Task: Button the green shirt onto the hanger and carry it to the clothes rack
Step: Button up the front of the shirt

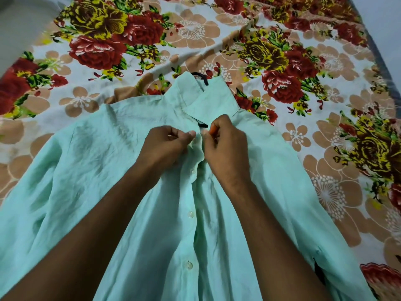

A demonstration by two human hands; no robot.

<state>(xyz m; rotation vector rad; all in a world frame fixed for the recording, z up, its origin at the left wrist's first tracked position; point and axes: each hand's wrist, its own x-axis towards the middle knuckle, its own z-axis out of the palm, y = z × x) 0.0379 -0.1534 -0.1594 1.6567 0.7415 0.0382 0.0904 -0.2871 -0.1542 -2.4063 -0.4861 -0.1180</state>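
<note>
Two hands work on the top button of a green shirt.

The green shirt (134, 205) lies flat on a flowery bed sheet (217, 35), collar far from the person, its long line of buttons running toward them. The black hanger (200, 76) hook pokes out past the collar. The left hand (167, 146) and right hand (225, 148) each pinch a front edge just below the collar, almost touching. Both are equally near.

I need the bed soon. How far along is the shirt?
Done: the black hanger sits inside the green shirt on the floral bedsheet. In hand: left hand and right hand pinch the placket below the collar. Left: lower buttons, then carrying.
</note>
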